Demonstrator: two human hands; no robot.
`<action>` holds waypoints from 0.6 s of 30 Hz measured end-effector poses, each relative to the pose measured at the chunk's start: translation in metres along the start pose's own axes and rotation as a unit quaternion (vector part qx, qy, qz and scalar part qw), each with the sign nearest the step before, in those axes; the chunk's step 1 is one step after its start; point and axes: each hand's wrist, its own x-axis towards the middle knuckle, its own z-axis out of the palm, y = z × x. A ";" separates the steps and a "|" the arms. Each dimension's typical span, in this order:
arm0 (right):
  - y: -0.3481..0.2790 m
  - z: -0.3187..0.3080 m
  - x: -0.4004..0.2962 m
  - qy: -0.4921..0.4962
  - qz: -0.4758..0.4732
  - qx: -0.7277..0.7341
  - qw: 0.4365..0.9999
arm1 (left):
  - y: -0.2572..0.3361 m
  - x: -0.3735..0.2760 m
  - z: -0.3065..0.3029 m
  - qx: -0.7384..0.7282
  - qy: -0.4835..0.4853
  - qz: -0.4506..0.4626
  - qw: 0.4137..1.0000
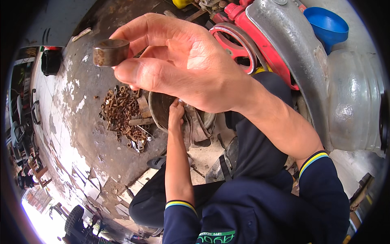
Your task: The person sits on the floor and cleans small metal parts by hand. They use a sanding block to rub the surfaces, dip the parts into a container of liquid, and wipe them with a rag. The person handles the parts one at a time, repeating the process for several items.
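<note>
My right hand [182, 61] is raised close to the camera and pinches a short, thick metal ring [111, 53], worn and brown-stained, between thumb and fingers. Lower down and farther away, my left hand [176, 111] is at a dirty round bucket [158, 111], beside a grimy brown cloth [196, 125] that hangs over its side. The fingers of that hand are curled near a small shiny spot; whether they grip something is unclear. My right hand hides part of the bucket. Left of the bucket, a heap of rusty bolts and small metal parts [122, 113] lies on the floor.
To the right stand a grey metal tank [289, 45], a red plastic container [265, 39], a red wheel or pulley [233, 42], a blue funnel [326, 26] and a translucent plastic jug [353, 100]. Wooden pieces [141, 121] lie by the heap. A black bin [50, 62] is at far left.
</note>
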 end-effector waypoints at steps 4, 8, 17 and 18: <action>-0.002 -0.015 0.001 0.014 -0.036 -0.087 0.995 | 0.124 -0.085 0.032 0.105 -0.049 0.021 0.993; 0.006 0.000 0.003 -0.016 -0.019 -0.137 0.990 | 0.136 -0.107 -0.002 -0.091 -0.080 -0.019 0.992; 0.020 -0.002 0.007 -0.030 0.012 -0.197 0.980 | 0.080 -0.085 0.017 -0.059 -0.014 0.097 0.993; 0.024 -0.003 0.008 -0.024 0.006 -0.197 0.980 | 0.080 -0.083 0.017 -0.051 -0.005 0.083 0.995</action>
